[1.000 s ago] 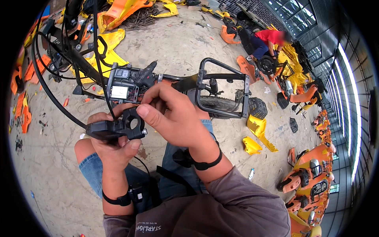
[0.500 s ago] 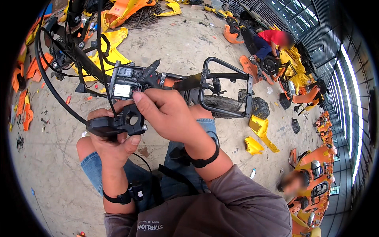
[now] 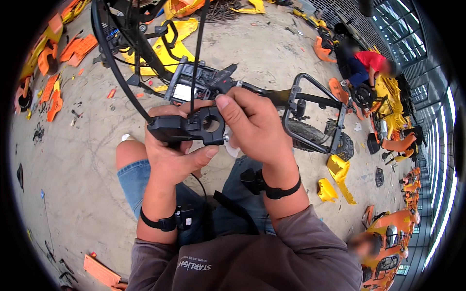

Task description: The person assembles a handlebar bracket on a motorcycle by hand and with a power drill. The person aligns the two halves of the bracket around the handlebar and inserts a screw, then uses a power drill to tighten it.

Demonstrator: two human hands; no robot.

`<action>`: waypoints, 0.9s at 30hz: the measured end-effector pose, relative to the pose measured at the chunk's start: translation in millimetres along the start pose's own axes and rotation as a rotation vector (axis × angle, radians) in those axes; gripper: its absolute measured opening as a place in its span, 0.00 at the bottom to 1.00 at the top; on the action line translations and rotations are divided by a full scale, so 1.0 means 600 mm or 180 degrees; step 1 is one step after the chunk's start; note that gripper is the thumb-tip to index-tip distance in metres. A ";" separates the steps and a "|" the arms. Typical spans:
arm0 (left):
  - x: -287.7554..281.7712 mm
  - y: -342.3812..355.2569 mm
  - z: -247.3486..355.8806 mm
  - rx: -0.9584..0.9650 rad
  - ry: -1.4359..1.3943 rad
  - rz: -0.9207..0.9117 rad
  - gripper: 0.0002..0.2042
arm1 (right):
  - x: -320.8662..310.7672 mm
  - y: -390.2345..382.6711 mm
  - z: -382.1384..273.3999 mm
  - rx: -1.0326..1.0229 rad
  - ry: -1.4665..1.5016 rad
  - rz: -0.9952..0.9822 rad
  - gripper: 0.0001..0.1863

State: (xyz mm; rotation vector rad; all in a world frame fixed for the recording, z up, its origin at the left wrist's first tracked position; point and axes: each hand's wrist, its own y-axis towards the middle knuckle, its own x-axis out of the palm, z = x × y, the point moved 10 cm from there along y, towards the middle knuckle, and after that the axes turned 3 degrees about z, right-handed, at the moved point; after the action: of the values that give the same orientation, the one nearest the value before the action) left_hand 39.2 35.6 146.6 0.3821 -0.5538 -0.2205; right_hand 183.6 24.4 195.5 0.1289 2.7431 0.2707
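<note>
My left hand (image 3: 172, 162) is closed around a black plastic handlebar control with a ring clamp (image 3: 170, 128), holding it from beneath, thumb along its lower edge; black cables (image 3: 132, 89) run up from it. My right hand (image 3: 252, 123) is curled at the clamp's upper right, thumb and fingers pressed together; what they pinch is hidden. A silver bolt (image 3: 226, 137) sticks out of the clamp's right side. Behind my hands lies a stripped black vehicle frame (image 3: 315, 99) with an electronics box (image 3: 182, 92), a black tool (image 3: 223, 75) on it and a knobby tire (image 3: 301, 128).
Yellow (image 3: 340, 172) and orange panels (image 3: 99, 269) and small scraps are scattered over the concrete floor (image 3: 73, 184). A person in red (image 3: 371, 60) bends over parts at upper right. Another person's head (image 3: 364, 245) shows at lower right, beside lined-up orange-yellow bodies (image 3: 391, 228).
My view has shifted, so scene and hands sit farther right. My left hand still holds the control; my right thumb has moved slightly around the clamp's upper edge.
</note>
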 end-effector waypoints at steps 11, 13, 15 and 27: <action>-0.048 0.020 0.033 0.0327 0.0107 0.0075 0.36 | -0.072 0.122 0.330 0.1346 0.0726 0.1098 0.19; -0.054 0.024 0.039 0.0206 0.0258 0.0175 0.35 | -0.059 0.126 0.473 0.1626 -0.0253 0.0895 0.19; -0.079 0.023 0.027 0.0152 0.0658 0.0134 0.36 | -0.013 0.114 0.546 0.1663 -0.1220 0.0349 0.22; -0.049 0.015 0.006 0.0420 0.0080 -0.0382 0.38 | 0.019 0.176 0.649 0.1304 -0.3109 0.0696 0.44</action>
State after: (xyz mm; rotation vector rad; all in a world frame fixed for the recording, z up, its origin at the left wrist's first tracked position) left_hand 13.7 51.8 139.2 0.5463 -0.5225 -0.2949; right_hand 326.2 195.4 -141.3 0.5169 1.7694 -0.2537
